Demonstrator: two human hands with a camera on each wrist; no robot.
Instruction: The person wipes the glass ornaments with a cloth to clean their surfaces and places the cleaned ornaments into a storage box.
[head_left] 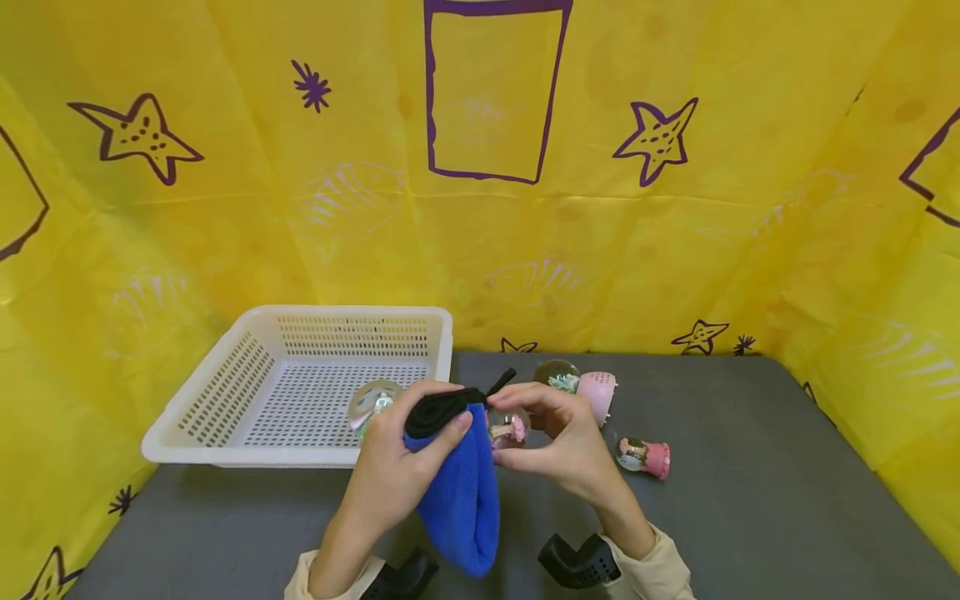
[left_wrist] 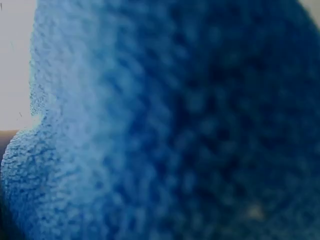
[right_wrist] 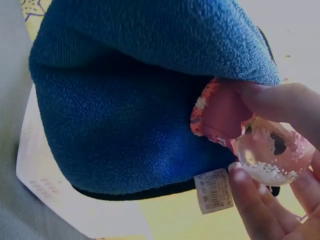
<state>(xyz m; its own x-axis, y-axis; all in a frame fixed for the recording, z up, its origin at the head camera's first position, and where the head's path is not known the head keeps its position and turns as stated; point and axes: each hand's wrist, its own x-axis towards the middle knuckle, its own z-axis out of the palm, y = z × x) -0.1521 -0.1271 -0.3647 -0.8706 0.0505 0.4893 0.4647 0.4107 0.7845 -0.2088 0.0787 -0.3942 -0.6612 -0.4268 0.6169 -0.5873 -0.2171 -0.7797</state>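
My left hand [head_left: 397, 458] grips a folded blue terry cloth [head_left: 465, 508] with a black rolled edge, the thumb lying on its front. The blue pile [left_wrist: 125, 125] fills almost the whole left wrist view. Opposite it, my right hand [head_left: 566, 442] holds a small snow globe [right_wrist: 272, 155] by its glass and base between thumb and fingers. Its pink base [right_wrist: 220, 110] lies against the cloth, beside a white label [right_wrist: 214, 190] on the edge. White flakes show inside the glass. In the head view the cloth and fingers partly hide this globe.
A white perforated basket [head_left: 247, 456] stands left, with a snow globe [head_left: 367, 396] in it, partly behind my left hand. Right of my hands lie a larger snow globe with a pale pink base [head_left: 596, 396] and a small pink-based one [head_left: 652, 458] on the grey table [head_left: 750, 500].
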